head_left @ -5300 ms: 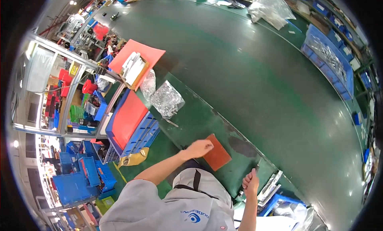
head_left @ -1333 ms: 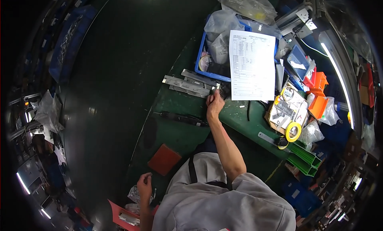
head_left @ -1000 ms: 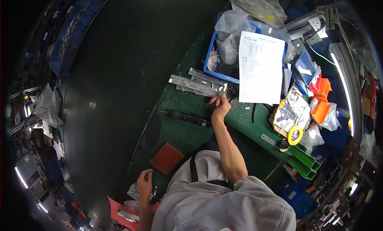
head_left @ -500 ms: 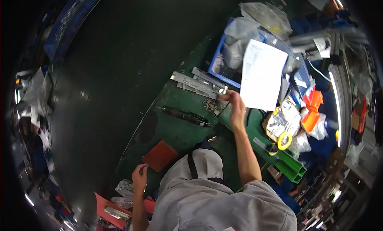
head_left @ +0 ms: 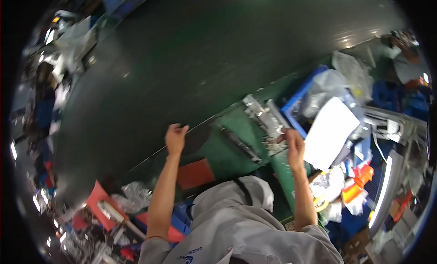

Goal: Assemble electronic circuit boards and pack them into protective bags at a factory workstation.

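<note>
My left hand (head_left: 175,137) is raised over the front edge of the green bench, thumb and fingers apart, with nothing seen in it. My right hand (head_left: 295,148) is beside a heap of small metal screws (head_left: 273,146) and flat silver metal parts (head_left: 261,112). Its fingers are bent together at the tips; motion blur hides what they may hold. Between my hands lies a slim black power screwdriver (head_left: 241,144), touched by neither. A reddish-brown pad (head_left: 195,174) rests close to my left forearm.
A blue bin (head_left: 291,110) with clear plastic bags stands beyond the metal parts, a white paper sheet (head_left: 331,133) overlapping it. Farther right are a yellow tape roll (head_left: 321,203) and orange bins (head_left: 357,184). Lower left lies a red folder-like sheet (head_left: 101,205).
The view has turned, so the bench appears rotated. My left hand has risen from beside the reddish-brown pad to the bench edge. My right hand stays near the screws and metal parts.
</note>
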`<state>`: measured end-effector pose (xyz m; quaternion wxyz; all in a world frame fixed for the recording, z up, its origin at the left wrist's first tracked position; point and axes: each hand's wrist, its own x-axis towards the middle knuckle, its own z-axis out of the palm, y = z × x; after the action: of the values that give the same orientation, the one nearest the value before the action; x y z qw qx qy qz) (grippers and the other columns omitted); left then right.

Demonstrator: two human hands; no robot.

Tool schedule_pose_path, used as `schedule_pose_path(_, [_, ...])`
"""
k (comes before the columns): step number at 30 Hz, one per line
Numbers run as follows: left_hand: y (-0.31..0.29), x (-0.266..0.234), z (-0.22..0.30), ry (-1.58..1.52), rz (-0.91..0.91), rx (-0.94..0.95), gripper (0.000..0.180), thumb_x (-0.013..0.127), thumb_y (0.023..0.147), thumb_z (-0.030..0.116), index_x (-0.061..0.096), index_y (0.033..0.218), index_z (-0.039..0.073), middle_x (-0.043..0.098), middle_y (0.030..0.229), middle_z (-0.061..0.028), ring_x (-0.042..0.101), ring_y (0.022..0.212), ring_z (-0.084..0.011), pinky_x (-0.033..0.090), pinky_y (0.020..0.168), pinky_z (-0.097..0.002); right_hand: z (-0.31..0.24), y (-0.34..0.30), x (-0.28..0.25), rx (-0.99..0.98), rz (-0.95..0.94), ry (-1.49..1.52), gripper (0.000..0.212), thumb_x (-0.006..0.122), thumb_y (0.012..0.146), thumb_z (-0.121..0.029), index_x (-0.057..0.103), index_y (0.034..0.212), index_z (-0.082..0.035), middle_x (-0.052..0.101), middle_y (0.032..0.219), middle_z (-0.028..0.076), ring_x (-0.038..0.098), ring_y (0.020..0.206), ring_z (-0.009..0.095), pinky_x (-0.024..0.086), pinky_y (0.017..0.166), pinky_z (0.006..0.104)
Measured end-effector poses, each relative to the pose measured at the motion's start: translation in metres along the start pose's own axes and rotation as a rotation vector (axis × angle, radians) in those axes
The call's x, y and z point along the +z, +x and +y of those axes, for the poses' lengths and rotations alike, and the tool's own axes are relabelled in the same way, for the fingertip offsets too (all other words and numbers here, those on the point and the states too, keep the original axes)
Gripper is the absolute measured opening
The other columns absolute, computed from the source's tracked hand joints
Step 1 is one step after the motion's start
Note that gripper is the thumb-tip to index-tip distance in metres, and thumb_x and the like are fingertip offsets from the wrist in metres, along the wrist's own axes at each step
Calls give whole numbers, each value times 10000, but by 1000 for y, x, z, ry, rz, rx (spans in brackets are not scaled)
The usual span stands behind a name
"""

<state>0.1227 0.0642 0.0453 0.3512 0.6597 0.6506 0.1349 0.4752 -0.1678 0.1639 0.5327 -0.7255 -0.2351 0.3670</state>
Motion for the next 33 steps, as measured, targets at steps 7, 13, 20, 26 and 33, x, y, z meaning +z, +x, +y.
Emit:
schedule_pose_path(7, [-2,0,-21,65,48,151,158,755,848,71,683,951,-25,708,854,-147,688,769,-246,536,723,-351,-1,10,-37,141,96,-37,353,455,1085,-258,649,1129,35,676,826,75,635,779,135,503,752,284])
schedule_pose_path(13, [-3,16,-34,84,32,85,170,715,860,71,655,985,-27,695,864,-153,681,788,-267,534,749,-362,-44,64,-96,18,180,-32,357,458,1086,-232,648,1092,70,684,804,85,642,776,145,516,767,290])
schedule_pose_path(20, [7,22,-20,-50,105,4,220,659,865,48,592,1063,-20,651,848,-124,644,772,-214,529,742,-346,-65,122,-135,18,115,-73,338,502,1061,-231,659,1087,67,694,827,94,654,801,151,518,782,295])
schedule_pose_path(26, [-25,74,130,-273,-213,169,242,649,888,23,565,1113,-10,646,896,-97,638,763,-144,526,690,-285,-41,141,-171,-118,48,-474,263,563,1021,-212,680,1080,16,718,823,100,692,767,161,541,708,308])
schedule_pose_path(33, [-79,179,210,-351,-422,239,278,718,858,54,569,1090,18,650,881,-73,637,740,-158,528,693,-298,-33,210,-281,-278,650,-1063,539,749,831,-209,526,1292,-42,591,1149,216,582,1086,377,484,845,483])
